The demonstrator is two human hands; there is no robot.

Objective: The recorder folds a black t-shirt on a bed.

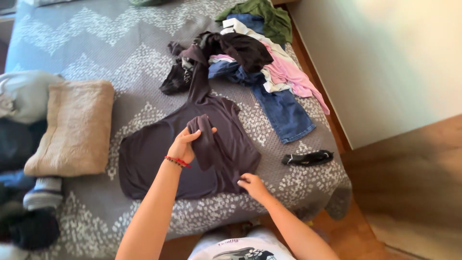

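Garment: dark grey long-sleeved top (159, 159), soft, light, limp; it lies flat on the patterned bedspread (96, 53).
Left hand (185, 147): fingers closed around the folded sleeve (206, 139).
Right hand (252, 185): fingertips pinching the hem.
Best hold: seams, hem edges.

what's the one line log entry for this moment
left hand: holding folded sleeve | right hand: pinning hem of dark grey top | surface: bed | nearby: clothes pile, black sock

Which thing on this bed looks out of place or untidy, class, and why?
The heap of clothes at the far corner is jumbled, with jeans trailing out of it. A lone black sock lies apart near the bed's right edge. The dark top under the left hand and right hand lies flat.
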